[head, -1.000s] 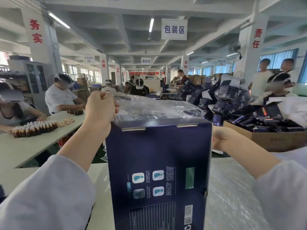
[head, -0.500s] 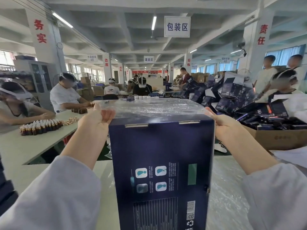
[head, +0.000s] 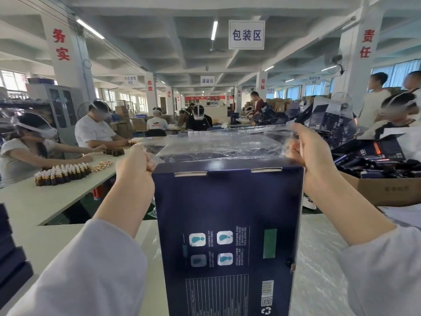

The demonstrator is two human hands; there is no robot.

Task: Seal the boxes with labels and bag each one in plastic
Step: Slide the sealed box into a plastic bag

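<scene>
Your left hand (head: 134, 165) is clenched on the clear plastic bag (head: 218, 144) at the top left corner of the upright dark blue box (head: 227, 224); your right hand (head: 312, 156) pinches the bag's edge just above the top right corner. The box stands between your forearms, printed face toward you; the bag stretches across its top; the pale bench (head: 57, 242) lies beneath.

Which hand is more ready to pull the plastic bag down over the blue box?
Probably the left hand: it grips the plastic bag right at the blue box's top corner. The right hand pinches the plastic higher up, above its corner.
</scene>
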